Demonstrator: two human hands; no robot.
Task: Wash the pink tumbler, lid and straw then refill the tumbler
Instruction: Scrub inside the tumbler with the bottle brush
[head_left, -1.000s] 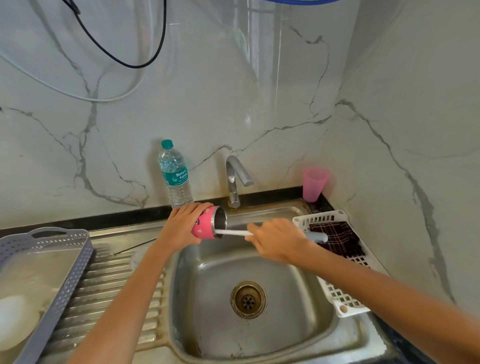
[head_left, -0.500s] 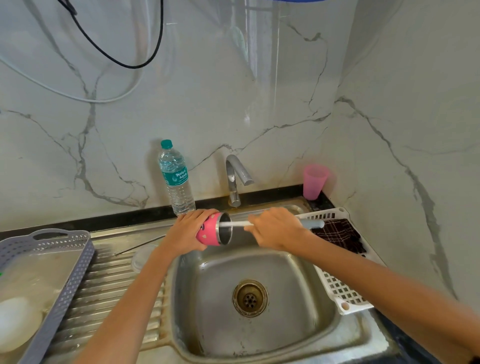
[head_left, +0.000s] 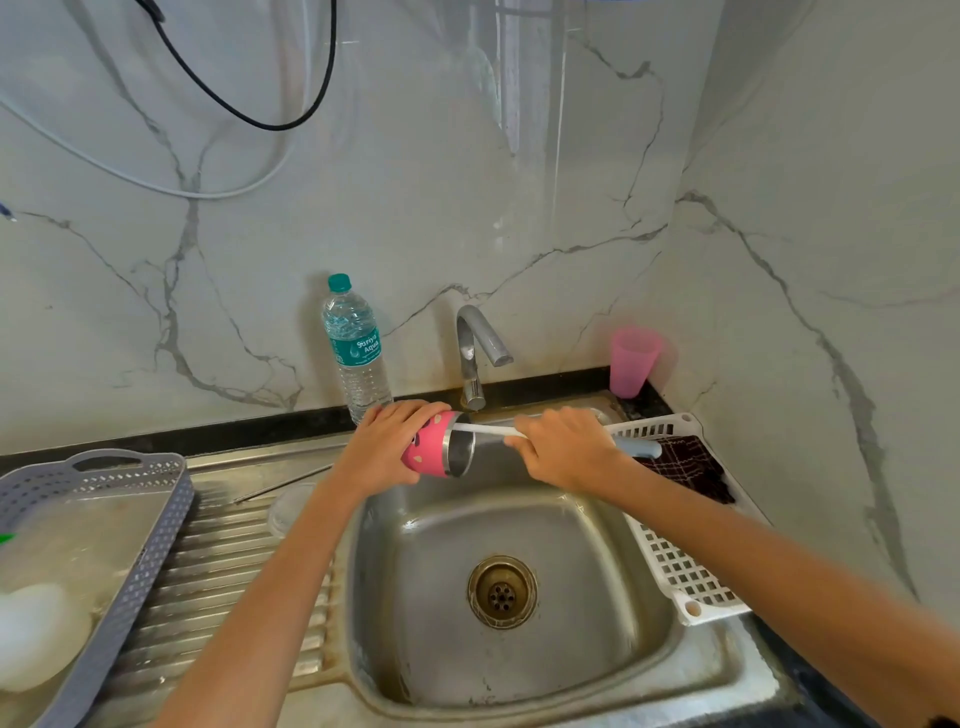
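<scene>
View from the head camera, as I see it from the remote station. A steel sink (head_left: 613, 654) fills the foreground, its drain (head_left: 502, 591) near the middle of the basin. A tap (head_left: 475, 353) rises at the back rim, with its spout pointing right. A capped water bottle (head_left: 357, 348) stands upright just left of the tap against the marble wall, and a pink cup (head_left: 632, 362) stands in the right corner. A white basket (head_left: 675, 566) sits along the sink's right edge and holds a dark cloth (head_left: 691, 467). On the ribbed drainboard (head_left: 223, 561) to the left lie a grey tray (head_left: 130, 519) and a thin metal rod (head_left: 283, 484). The pink tumbler (head_left: 436, 449) is held on its side over the back of the basin, below and just in front of the tap, with its open mouth facing right. My left hand (head_left: 384, 447) wraps round its body from above. My right hand (head_left: 566, 449), just to the right of the mouth, grips the handle of a brush (head_left: 485, 429), and the white shaft runs into the tumbler. The brush head is hidden inside. The two hands are near each other but do not touch.
</scene>
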